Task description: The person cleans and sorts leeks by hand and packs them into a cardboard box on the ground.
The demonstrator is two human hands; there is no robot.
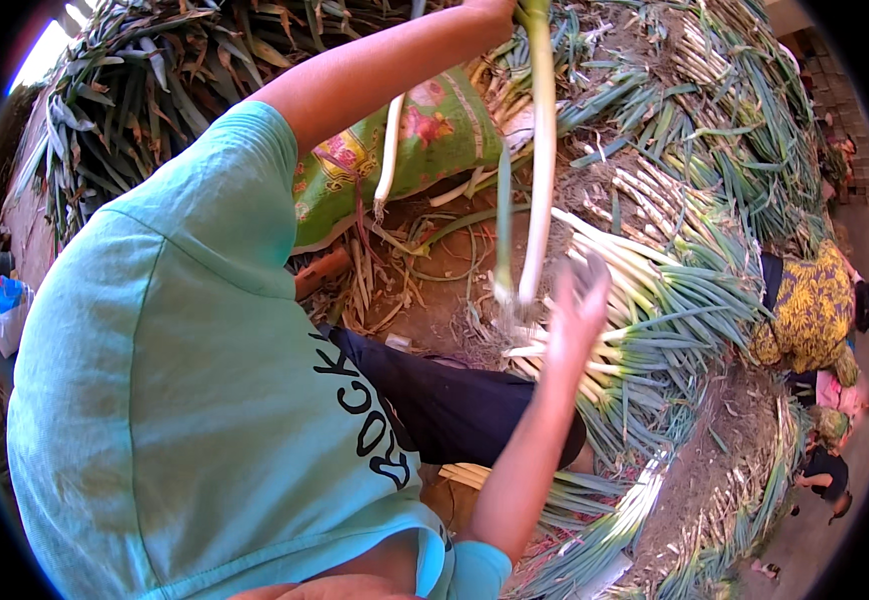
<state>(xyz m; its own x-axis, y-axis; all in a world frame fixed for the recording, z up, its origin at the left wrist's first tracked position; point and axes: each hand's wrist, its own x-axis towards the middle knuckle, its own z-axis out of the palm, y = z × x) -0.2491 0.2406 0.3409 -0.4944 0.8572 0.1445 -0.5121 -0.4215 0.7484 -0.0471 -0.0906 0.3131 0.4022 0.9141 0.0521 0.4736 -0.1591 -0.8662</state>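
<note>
My left hand is at the top edge, partly cut off, gripping the green upper part of a long green onion. Its white shaft hangs straight down, with a loose green leaf dangling beside it. Close to the shaft's lower end is my right hand, smeared by motion, so its grip is unclear. Beyond it lies a heap of green onions, white ends toward me. Another green onion with roots shows behind my left forearm; what supports it is hidden.
A green flowered sack lies beneath my left arm. Dark leafy stalks are piled at upper left. More onion bundles line the right side. People stand beyond, one in a yellow patterned top. Scraps litter the soil.
</note>
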